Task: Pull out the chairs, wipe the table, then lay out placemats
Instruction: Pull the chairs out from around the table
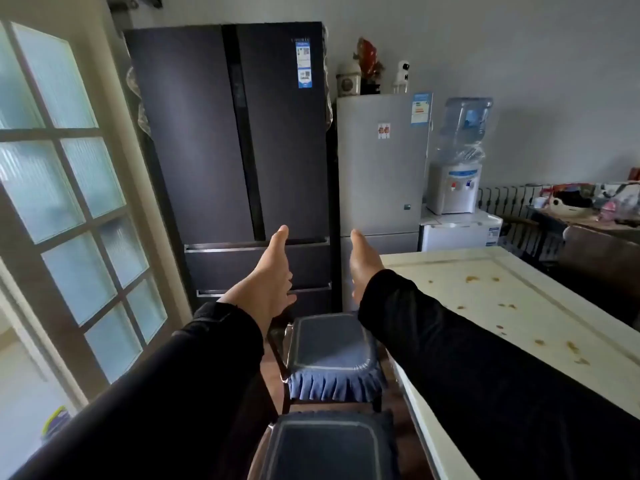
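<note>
Cream laminate marks the table (540, 306) on our right, spotted with brown crumbs (471, 279) and not yet wiped. Along its left edge stand two chairs with blue cushions, the far chair (330, 344) and the near chair (329, 445), apparently clear of the tabletop. Our left hand (272, 275) and right hand (363, 261) hover spread and empty above them. We should grip each frame low on both sides and draw it straight back.

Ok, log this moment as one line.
left hand open, empty | right hand open, empty | far chair, near chair beside table | crumbs unwiped | no placemats
</note>
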`<state>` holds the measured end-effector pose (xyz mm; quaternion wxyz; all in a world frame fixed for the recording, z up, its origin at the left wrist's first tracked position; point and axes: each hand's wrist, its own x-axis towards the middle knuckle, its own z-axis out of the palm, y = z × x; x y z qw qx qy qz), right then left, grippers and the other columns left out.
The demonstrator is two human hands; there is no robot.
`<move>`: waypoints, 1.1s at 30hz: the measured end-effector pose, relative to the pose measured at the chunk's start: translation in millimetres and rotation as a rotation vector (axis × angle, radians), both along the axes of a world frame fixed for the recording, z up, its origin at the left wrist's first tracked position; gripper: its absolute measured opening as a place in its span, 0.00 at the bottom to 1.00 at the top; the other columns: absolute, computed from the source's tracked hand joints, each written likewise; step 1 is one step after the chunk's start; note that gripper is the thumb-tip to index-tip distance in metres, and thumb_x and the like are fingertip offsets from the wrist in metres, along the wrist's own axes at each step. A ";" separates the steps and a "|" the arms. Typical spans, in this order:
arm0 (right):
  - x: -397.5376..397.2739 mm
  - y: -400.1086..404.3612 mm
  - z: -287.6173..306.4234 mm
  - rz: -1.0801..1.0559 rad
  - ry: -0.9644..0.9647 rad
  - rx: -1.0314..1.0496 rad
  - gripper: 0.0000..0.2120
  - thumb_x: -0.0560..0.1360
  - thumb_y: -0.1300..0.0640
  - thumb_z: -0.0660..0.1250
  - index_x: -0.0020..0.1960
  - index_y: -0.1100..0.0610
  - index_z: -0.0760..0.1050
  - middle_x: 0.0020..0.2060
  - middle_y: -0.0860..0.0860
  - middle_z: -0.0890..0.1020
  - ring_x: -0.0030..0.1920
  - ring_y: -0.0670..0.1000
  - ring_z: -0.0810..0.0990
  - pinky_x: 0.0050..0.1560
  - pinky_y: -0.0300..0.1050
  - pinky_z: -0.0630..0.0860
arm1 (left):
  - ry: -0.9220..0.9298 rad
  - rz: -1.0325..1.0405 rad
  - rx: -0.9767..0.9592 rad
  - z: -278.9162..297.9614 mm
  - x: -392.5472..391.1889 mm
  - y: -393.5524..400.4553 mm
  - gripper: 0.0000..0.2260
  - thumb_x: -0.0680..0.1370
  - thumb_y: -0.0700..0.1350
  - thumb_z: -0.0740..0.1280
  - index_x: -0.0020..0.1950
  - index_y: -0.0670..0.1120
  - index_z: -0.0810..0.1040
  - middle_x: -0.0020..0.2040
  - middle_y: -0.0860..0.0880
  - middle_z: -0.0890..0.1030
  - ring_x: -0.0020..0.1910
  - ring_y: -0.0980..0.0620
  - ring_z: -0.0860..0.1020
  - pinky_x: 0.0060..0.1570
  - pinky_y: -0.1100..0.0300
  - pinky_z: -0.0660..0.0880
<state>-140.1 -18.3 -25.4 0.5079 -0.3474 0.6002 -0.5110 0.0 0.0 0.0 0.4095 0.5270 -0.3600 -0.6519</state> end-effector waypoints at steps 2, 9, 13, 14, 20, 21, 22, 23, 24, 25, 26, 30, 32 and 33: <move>21.3 -8.6 -4.7 -0.032 -0.028 -0.012 0.36 0.81 0.35 0.50 0.80 0.57 0.56 0.78 0.55 0.62 0.77 0.57 0.62 0.77 0.54 0.57 | -0.035 -0.014 0.012 -8.9 22.4 -13.4 0.41 0.77 0.72 0.54 0.82 0.48 0.50 0.82 0.45 0.53 0.80 0.45 0.53 0.78 0.45 0.51; 107.0 -31.5 -38.8 -0.107 -0.113 0.065 0.33 0.81 0.35 0.52 0.77 0.56 0.63 0.51 0.50 0.74 0.42 0.49 0.71 0.45 0.44 0.68 | -0.098 -0.145 0.035 -48.6 112.8 -59.5 0.41 0.77 0.70 0.56 0.82 0.45 0.52 0.81 0.43 0.56 0.79 0.43 0.56 0.76 0.45 0.56; 140.4 -52.7 -61.3 -0.116 -0.136 0.123 0.35 0.80 0.35 0.53 0.78 0.56 0.61 0.74 0.54 0.69 0.72 0.56 0.67 0.70 0.53 0.63 | -0.092 -0.175 0.067 -71.0 147.4 -90.8 0.40 0.78 0.68 0.57 0.81 0.45 0.54 0.80 0.42 0.58 0.78 0.43 0.59 0.74 0.45 0.59; 146.4 -58.5 -66.2 -0.124 -0.122 0.129 0.35 0.80 0.34 0.54 0.78 0.57 0.62 0.74 0.54 0.68 0.73 0.57 0.67 0.71 0.54 0.62 | -0.089 -0.175 0.073 -77.6 152.9 -99.2 0.40 0.78 0.68 0.58 0.81 0.44 0.55 0.80 0.42 0.59 0.78 0.43 0.60 0.74 0.45 0.60; 163.4 -92.1 -89.1 -0.150 -0.138 0.177 0.36 0.79 0.33 0.55 0.78 0.56 0.62 0.75 0.54 0.68 0.73 0.57 0.66 0.70 0.54 0.62 | -0.075 -0.154 0.114 -105.9 170.7 -140.1 0.38 0.78 0.66 0.59 0.80 0.44 0.59 0.78 0.42 0.63 0.76 0.42 0.64 0.70 0.45 0.65; 165.7 -100.6 -92.9 -0.143 -0.138 0.182 0.36 0.79 0.33 0.55 0.78 0.56 0.62 0.75 0.54 0.68 0.73 0.57 0.66 0.70 0.55 0.62 | -0.072 -0.151 0.118 -109.6 173.8 -147.9 0.38 0.78 0.67 0.59 0.80 0.43 0.60 0.78 0.42 0.64 0.76 0.42 0.64 0.70 0.45 0.65; 166.7 -107.6 -95.0 -0.138 -0.136 0.183 0.36 0.79 0.34 0.55 0.78 0.56 0.62 0.74 0.54 0.68 0.73 0.57 0.67 0.70 0.55 0.62 | -0.074 -0.153 0.120 -111.8 176.0 -154.6 0.38 0.78 0.67 0.59 0.80 0.43 0.60 0.78 0.42 0.64 0.76 0.42 0.64 0.70 0.45 0.65; 168.1 -114.6 -96.8 -0.137 -0.135 0.185 0.35 0.79 0.34 0.55 0.78 0.57 0.63 0.74 0.55 0.69 0.73 0.57 0.67 0.71 0.55 0.62 | -0.075 -0.153 0.126 -113.6 178.0 -161.6 0.38 0.78 0.67 0.58 0.80 0.43 0.61 0.78 0.42 0.64 0.76 0.42 0.64 0.70 0.46 0.65; 170.8 -122.4 -98.7 -0.137 -0.134 0.189 0.35 0.79 0.34 0.55 0.78 0.57 0.63 0.74 0.55 0.69 0.72 0.58 0.68 0.71 0.55 0.62 | -0.081 -0.149 0.138 -115.5 180.6 -168.1 0.38 0.78 0.67 0.58 0.79 0.43 0.61 0.78 0.42 0.65 0.75 0.42 0.64 0.69 0.46 0.65; 173.1 -128.8 -99.7 -0.140 -0.130 0.189 0.36 0.79 0.34 0.55 0.77 0.58 0.63 0.74 0.55 0.69 0.72 0.58 0.68 0.72 0.55 0.63 | -0.091 -0.146 0.144 -117.5 182.4 -174.7 0.37 0.78 0.67 0.59 0.79 0.43 0.62 0.77 0.42 0.65 0.75 0.41 0.65 0.69 0.46 0.65; 175.7 -135.6 -100.9 -0.142 -0.130 0.187 0.36 0.79 0.34 0.56 0.77 0.58 0.63 0.74 0.55 0.69 0.72 0.58 0.68 0.73 0.55 0.63 | -0.107 -0.147 0.147 -119.2 183.8 -182.3 0.37 0.77 0.66 0.59 0.79 0.43 0.63 0.77 0.42 0.66 0.75 0.41 0.65 0.70 0.45 0.64; 185.2 -165.3 -110.3 -0.158 -0.148 0.187 0.35 0.79 0.34 0.57 0.77 0.57 0.63 0.74 0.55 0.69 0.72 0.57 0.68 0.72 0.54 0.64 | -0.186 -0.147 0.146 -128.1 185.3 -219.6 0.31 0.77 0.61 0.64 0.74 0.44 0.70 0.70 0.44 0.74 0.67 0.43 0.73 0.65 0.47 0.70; 187.4 -181.1 -119.3 -0.176 -0.162 0.195 0.34 0.80 0.36 0.57 0.77 0.57 0.63 0.74 0.55 0.69 0.72 0.57 0.69 0.71 0.54 0.64 | -0.196 -0.155 0.149 -135.3 182.9 -238.3 0.27 0.77 0.59 0.65 0.71 0.44 0.73 0.67 0.45 0.77 0.64 0.44 0.75 0.63 0.48 0.72; 188.3 -189.6 -125.1 -0.193 -0.173 0.202 0.33 0.80 0.38 0.58 0.77 0.58 0.63 0.74 0.55 0.69 0.72 0.57 0.69 0.71 0.54 0.65 | -0.198 -0.170 0.152 -140.1 181.1 -248.9 0.26 0.77 0.58 0.66 0.71 0.45 0.74 0.66 0.46 0.77 0.63 0.44 0.76 0.63 0.48 0.72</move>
